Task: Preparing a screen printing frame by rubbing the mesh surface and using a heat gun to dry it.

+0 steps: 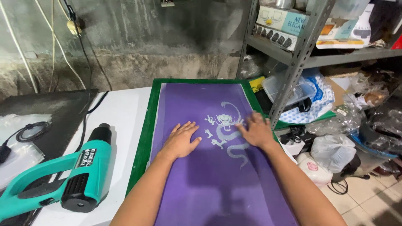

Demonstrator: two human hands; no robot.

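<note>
fabric: purple cloth [217, 184] lies flat on a green-edged board [144, 134], runs from centre of view down to 6 o'clock
print: pale grey dragon design [226, 132] on the cloth, dead centre, between the two hands
left hand: left hand [181, 140] palm down, fingers spread flat on the cloth, at 9 o'clock of the dragon, just beside it; grips nothing
right hand: right hand [256, 132] palm down, fingers spread, at 3 o'clock of the dragon, fingertips touching the print's edge; grips nothing
hands: apart, dragon between them, both pressed flat on fabric
heat gun: teal and black heat gun [54, 180] lies on its side on the white table [121, 117], at 8 o'clock of the cloth, well apart from the left hand
cable: coiled black cable [31, 130] on a dark mat [54, 109], 9 o'clock, far left
shelf: grey metal shelving [301, 54] at 2 o'clock, boxes on top tier, clear plastic tub [284, 88] below
bags: plastic bags [335, 148] piled on the floor, 3 to 4 o'clock
wall: stained concrete wall [167, 42] at 12 o'clock, wires hanging at 11
</note>
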